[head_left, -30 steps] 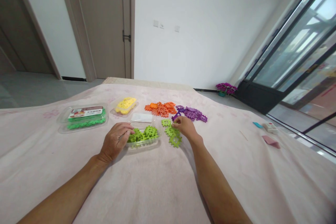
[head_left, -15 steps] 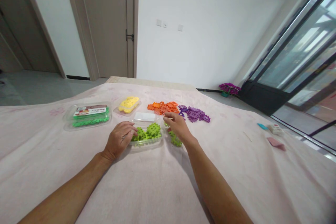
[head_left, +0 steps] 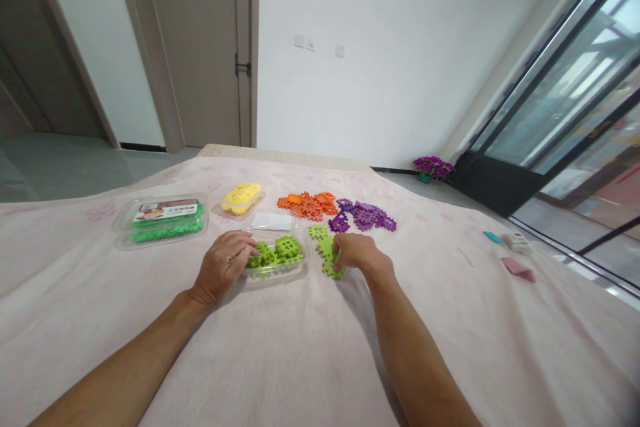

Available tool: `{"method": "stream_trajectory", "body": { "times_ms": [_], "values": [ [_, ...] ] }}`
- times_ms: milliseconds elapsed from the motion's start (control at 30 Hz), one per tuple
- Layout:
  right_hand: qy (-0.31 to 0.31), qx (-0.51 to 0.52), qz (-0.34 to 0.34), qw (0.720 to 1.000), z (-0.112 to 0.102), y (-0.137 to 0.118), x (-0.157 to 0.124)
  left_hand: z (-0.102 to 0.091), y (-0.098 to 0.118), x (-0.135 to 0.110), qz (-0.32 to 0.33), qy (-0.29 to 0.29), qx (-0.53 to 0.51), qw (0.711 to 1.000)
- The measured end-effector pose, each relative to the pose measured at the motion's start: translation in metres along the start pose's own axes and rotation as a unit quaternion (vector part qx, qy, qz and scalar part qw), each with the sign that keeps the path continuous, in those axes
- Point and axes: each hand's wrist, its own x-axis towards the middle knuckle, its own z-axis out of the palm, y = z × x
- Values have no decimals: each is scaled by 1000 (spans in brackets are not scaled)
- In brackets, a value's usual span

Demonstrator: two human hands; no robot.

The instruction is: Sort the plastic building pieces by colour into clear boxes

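A clear plastic box (head_left: 277, 271) with light-green interlocking toy pieces (head_left: 288, 246) in it lies in the middle of the table. My left hand (head_left: 226, 260) grips its left side, fingers curled over the rim beside the pieces. To the right of the box, more flat light-green pieces (head_left: 327, 248) lie on the cloth. My right hand (head_left: 356, 251) is lowered at their right side, thumb and fingers pinched on a light-green piece at the edge. The fingertips are partly hidden.
Behind the box lie orange pieces (head_left: 311, 205) and purple pieces (head_left: 370, 215). A box of yellow pieces (head_left: 242, 197) and a labelled box of green pieces (head_left: 169, 230) stand to the left. A pink folded item (head_left: 519, 269) and a small white box (head_left: 516, 242) lie far right.
My right hand has moved down and to the right, from above the loose light-green pieces to their right edge, uncovering most of them. My left hand stays at the box.
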Motion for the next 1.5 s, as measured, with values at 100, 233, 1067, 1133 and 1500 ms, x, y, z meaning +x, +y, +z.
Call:
{"method": "stream_trajectory", "body": {
  "times_ms": [100, 233, 1067, 1133, 1500],
  "values": [
    [5, 16, -7, 1000, 1, 3, 1, 0, -1, -1, 1, -4, -4, 1000],
    [4, 75, -52, 996, -5, 13, -1, -1, 0, 0, -14, 4, -5, 1000],
    [172, 409, -196, 875, 17, -96, 6, 2, -1, 1, -86, 69, -54, 992],
    [154, 390, -196, 886, 17, -105, 8, 1, -1, 0, -82, 76, -54, 992],
    [222, 249, -107, 937, -11, -21, 34, -2, 4, 0, 21, -46, 1, 999]
  ]
}}
